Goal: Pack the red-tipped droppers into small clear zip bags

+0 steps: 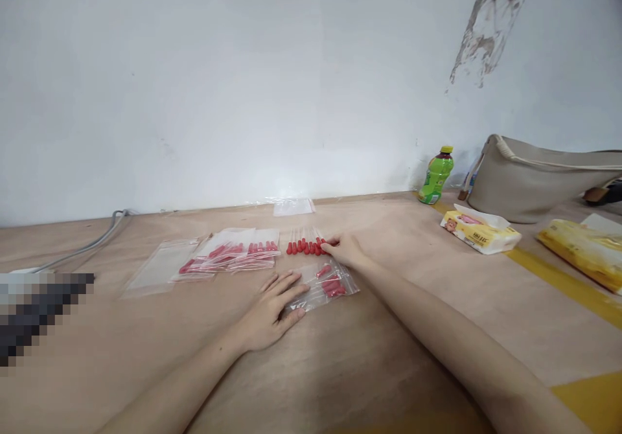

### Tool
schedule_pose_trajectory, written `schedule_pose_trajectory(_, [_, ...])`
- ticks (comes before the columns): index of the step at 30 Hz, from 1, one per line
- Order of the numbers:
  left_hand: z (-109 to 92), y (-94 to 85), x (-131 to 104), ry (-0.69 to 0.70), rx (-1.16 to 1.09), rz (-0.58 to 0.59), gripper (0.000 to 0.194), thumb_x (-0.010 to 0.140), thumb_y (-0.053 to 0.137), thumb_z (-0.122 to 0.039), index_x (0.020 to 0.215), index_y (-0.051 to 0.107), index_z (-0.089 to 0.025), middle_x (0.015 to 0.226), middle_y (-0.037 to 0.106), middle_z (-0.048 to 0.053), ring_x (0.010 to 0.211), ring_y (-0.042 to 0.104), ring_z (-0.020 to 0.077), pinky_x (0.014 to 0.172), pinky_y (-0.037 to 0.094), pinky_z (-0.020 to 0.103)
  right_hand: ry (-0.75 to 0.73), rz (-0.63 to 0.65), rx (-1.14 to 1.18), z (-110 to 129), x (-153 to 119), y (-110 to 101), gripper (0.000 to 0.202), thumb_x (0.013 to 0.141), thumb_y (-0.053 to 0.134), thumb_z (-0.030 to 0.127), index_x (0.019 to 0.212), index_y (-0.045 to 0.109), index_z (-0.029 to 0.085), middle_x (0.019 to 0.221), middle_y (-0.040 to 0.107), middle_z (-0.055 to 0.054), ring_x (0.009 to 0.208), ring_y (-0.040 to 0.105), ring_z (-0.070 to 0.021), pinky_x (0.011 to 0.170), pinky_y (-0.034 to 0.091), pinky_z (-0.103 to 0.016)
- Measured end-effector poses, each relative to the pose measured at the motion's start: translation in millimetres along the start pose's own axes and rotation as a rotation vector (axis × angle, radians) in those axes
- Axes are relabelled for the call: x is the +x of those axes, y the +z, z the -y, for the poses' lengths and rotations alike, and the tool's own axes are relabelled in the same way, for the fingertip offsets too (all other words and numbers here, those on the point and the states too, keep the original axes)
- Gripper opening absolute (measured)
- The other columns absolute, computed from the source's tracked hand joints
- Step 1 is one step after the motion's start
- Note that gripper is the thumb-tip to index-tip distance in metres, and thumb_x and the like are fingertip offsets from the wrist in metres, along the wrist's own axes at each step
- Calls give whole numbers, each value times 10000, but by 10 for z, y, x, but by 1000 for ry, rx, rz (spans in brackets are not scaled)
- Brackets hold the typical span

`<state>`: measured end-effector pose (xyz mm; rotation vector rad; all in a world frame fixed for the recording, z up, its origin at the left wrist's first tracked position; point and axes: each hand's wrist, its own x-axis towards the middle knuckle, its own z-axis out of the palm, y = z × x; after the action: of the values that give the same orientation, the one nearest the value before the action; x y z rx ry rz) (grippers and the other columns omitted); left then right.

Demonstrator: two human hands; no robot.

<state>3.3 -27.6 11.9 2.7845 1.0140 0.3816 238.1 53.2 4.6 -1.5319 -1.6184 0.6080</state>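
Note:
A row of droppers (304, 247) with red bulbs and thin clear stems lies on the table, bulbs toward me. My right hand (346, 251) is at the right end of this row, thumb and fingers closed on a dropper's red bulb. Just in front is a clear zip bag (315, 296) with several red-bulbed droppers in it. My left hand (272, 314) rests flat with fingers spread, its fingertips on the bag's left side. Further left, filled bags (236, 256) of droppers overlap in a pile.
Flat clear bags (158, 269) lie at the left, and another bag (294, 207) is by the wall. On the right stand a green bottle (436, 178), a grey handbag (529, 181) and yellow tissue packs (479, 232). A grey cable (100, 243) runs along the left.

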Motion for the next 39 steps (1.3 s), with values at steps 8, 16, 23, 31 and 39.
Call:
schedule_pose_trajectory(8, [15, 10, -16, 15, -62, -76, 365, 858, 439, -386, 1172, 506, -213, 1344, 394, 86, 1246, 346, 227, 1023, 319, 415, 54, -251, 127, 9, -26, -65, 199, 726, 504, 259, 819, 634, 140, 801, 681, -72, 744, 616, -164, 665, 457, -257])
schedule_pose_trajectory(16, [10, -26, 10, 167, 84, -53, 388, 892, 382, -320, 1269, 434, -242, 1289, 481, 37, 1255, 324, 229, 1062, 179, 494, 103, -523, 941, -253, -357, -785, 189, 659, 634, 235, 805, 525, 188, 606, 618, 35, 528, 563, -65, 545, 468, -169])
schedule_pose_trajectory(23, [0, -45, 13, 129, 18, 19, 416, 908, 342, -341, 1317, 352, -269, 1330, 436, 36, 1230, 373, 192, 1061, 212, 450, 221, -570, 1022, -475, -522, -777, 169, 658, 674, 219, 711, 519, 178, 542, 597, 43, 468, 525, -43, 461, 435, -119])
schedule_pose_trajectory(31, [45, -21, 28, 129, -81, 56, 426, 911, 341, -324, 1334, 319, -279, 1362, 396, 16, 1261, 332, 179, 1079, 186, 431, 231, -331, 1021, -404, -599, -532, 231, 637, 710, 257, 732, 512, 183, 581, 619, 33, 496, 567, -67, 473, 469, -147])
schedule_pose_trajectory(39, [-6, -73, 30, 146, -88, 103, 442, 920, 321, -310, 1356, 249, -322, 1400, 321, -20, 1309, 231, 192, 1072, 183, 466, 358, 142, 844, -334, -750, -569, 221, 567, 744, 187, 696, 568, 152, 686, 660, -14, 609, 613, -89, 628, 509, -205])
